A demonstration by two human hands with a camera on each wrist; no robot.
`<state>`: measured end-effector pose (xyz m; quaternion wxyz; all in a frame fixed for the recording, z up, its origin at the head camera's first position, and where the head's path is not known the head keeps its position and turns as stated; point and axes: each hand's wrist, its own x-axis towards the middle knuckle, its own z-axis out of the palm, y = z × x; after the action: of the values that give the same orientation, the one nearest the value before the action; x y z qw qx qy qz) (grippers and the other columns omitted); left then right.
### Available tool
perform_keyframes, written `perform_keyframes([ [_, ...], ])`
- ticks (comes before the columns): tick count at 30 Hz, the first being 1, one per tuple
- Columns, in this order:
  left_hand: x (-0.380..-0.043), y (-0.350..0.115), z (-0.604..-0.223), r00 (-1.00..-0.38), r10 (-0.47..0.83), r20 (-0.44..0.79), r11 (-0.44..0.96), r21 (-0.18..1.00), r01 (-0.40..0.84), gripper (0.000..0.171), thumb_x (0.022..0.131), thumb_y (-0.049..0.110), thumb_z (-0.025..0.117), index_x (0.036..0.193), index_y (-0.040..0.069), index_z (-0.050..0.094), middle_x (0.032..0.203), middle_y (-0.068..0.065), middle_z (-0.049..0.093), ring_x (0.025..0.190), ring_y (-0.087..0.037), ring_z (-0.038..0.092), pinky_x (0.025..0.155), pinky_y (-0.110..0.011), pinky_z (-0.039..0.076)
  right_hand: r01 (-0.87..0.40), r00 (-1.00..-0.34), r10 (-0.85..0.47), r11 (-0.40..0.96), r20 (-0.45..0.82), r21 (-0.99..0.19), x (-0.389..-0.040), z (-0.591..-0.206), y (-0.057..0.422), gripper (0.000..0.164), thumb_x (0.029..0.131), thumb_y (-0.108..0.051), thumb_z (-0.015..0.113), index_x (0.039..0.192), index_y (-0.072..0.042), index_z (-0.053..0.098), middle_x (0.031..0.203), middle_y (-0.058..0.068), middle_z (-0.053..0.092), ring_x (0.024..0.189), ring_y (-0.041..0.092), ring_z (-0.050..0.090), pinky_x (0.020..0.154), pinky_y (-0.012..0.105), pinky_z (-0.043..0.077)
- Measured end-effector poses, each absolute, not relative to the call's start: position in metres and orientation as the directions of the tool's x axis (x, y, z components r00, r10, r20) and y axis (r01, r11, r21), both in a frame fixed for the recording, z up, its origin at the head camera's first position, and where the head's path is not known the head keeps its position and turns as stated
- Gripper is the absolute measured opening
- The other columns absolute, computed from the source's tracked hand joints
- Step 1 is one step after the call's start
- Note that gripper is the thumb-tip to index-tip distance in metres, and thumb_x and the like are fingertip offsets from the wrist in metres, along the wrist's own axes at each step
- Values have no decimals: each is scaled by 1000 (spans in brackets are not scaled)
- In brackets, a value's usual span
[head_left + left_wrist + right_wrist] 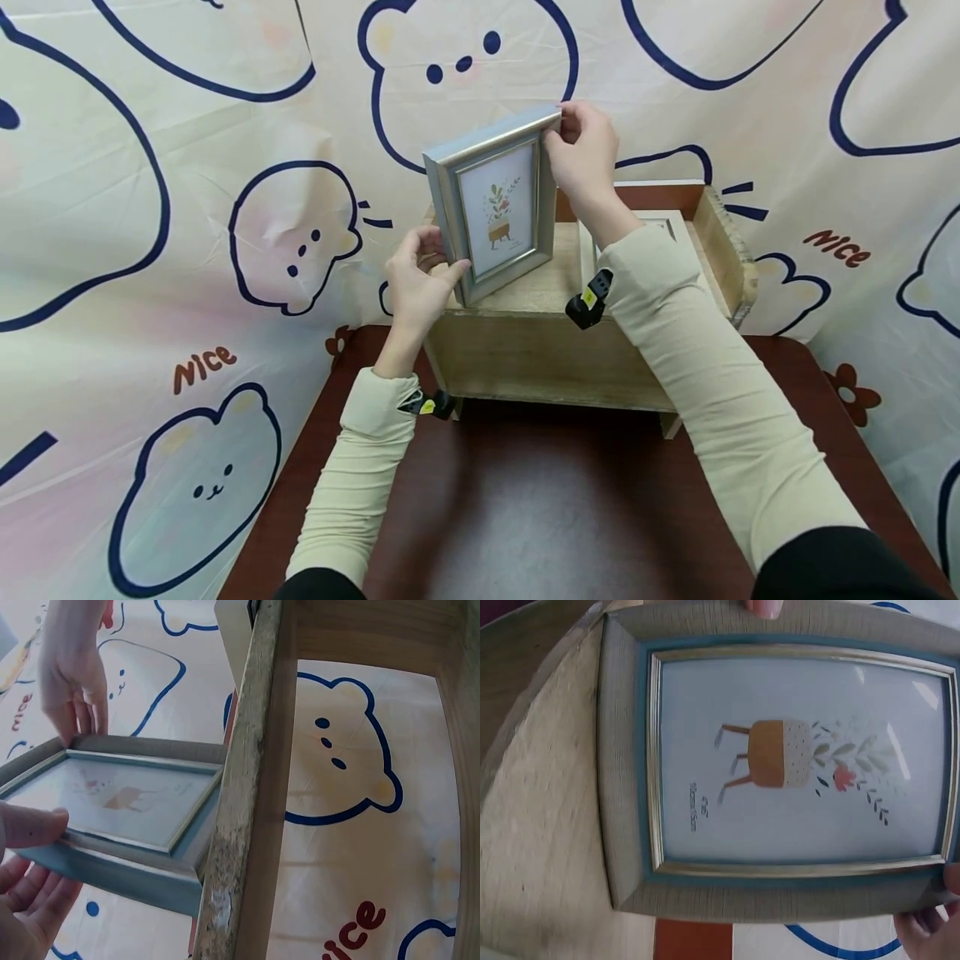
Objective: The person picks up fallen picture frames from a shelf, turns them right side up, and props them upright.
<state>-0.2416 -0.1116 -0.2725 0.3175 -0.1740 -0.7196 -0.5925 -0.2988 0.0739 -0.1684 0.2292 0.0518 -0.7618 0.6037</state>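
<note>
A silver-grey picture frame (501, 208) with a potted-plant print stands upright, slightly turned, at the left part of a small wooden shelf (555, 358). My left hand (422, 275) grips its lower left side, thumb on the front and fingers behind. At the top right corner my right hand (583, 154) pinches the frame between thumb and fingers. The left wrist view shows both hands on the picture frame (120, 791), near the shelf's worn edge (240, 780). Up close in the right wrist view, the picture frame's print (780, 754) fills most of the image.
A second, pale frame (678, 225) lies on the shelf's right part, partly hidden by my right forearm. The shelf's raised side panel (723, 242) bounds it at the right. Beneath is a dark red-brown table (555, 500), with a cartoon-printed cloth (300, 108) behind.
</note>
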Motion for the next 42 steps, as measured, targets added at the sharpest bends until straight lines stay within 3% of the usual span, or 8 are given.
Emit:
perform_keyframes([
  [7, -237, -106, -272, -736, -160, 658, 249, 748, 615, 39, 67, -15, 70, 102, -14, 53, 92, -24, 56, 82, -27, 56, 75, -34, 50, -265, -894, 279, 305, 352, -915, -286, -168, 69, 31, 85, -12, 55, 115, -9, 54, 105, -2, 43, 93, 6, 39, 75, 17, 35],
  [13, -220, -101, -258, -739, -160, 654, 267, 750, 606, 35, 69, -18, 67, 100, -17, 52, 92, -28, 56, 83, -33, 56, 77, -41, 50, -301, -903, 271, 159, 334, -940, -278, -168, 66, 29, 84, -23, 58, 108, -8, 56, 95, -4, 46, 88, 7, 42, 74, 21, 37],
  [18, -211, -100, -252, -740, -163, 652, 279, 750, 599, 33, 69, -19, 66, 99, -17, 52, 91, -27, 56, 82, -32, 56, 77, -39, 50, -308, -912, 233, 150, 337, -939, -274, -171, 59, 51, 79, -41, 65, 116, -9, 49, 105, -2, 43, 92, 8, 41, 76, 21, 38],
  [21, -212, -100, -253, -732, -155, 663, 289, 739, 608, 33, 69, -18, 66, 99, -17, 52, 91, -27, 56, 82, -32, 56, 76, -39, 50, -269, -924, 230, 177, 305, -947, -273, -171, 55, 57, 77, -47, 65, 118, -12, 44, 112, -2, 38, 97, 7, 37, 78, 19, 36],
  [27, -226, -108, -264, -701, -86, 708, 252, 696, 672, 31, 73, -12, 66, 100, -16, 53, 93, -26, 55, 85, -31, 56, 76, -39, 51, -203, -937, 245, 199, 250, -959, -275, -170, 52, 58, 77, -48, 64, 120, -16, 42, 115, -3, 35, 98, 5, 34, 80, 18, 34],
  [32, -243, -121, -263, -679, -19, 734, 188, 670, 719, 28, 85, -1, 57, 109, -13, 54, 98, -24, 57, 87, -19, 56, 76, -31, 50, -193, -942, 244, 170, 231, -966, -277, -167, 52, 56, 78, -44, 66, 119, -15, 42, 113, -3, 35, 98, 6, 35, 79, 18, 34],
  [37, -253, -129, -248, -702, 87, 707, 83, 697, 712, 30, 92, 0, 43, 117, -16, 50, 102, -26, 57, 85, -10, 57, 75, -25, 49, -186, -945, 240, 163, 222, -969, -279, -164, 52, 54, 77, -43, 66, 116, -14, 43, 111, -4, 34, 97, 6, 35, 80, 17, 34],
  [42, -257, -132, -243, -737, 127, 664, 65, 736, 674, 28, 92, -2, 42, 113, -18, 53, 101, -28, 59, 82, -8, 59, 76, -24, 50, -179, -947, 237, 163, 214, -970, -281, -164, 51, 55, 77, -42, 67, 116, -13, 42, 110, -4, 34, 97, 6, 36, 78, 17, 34],
])
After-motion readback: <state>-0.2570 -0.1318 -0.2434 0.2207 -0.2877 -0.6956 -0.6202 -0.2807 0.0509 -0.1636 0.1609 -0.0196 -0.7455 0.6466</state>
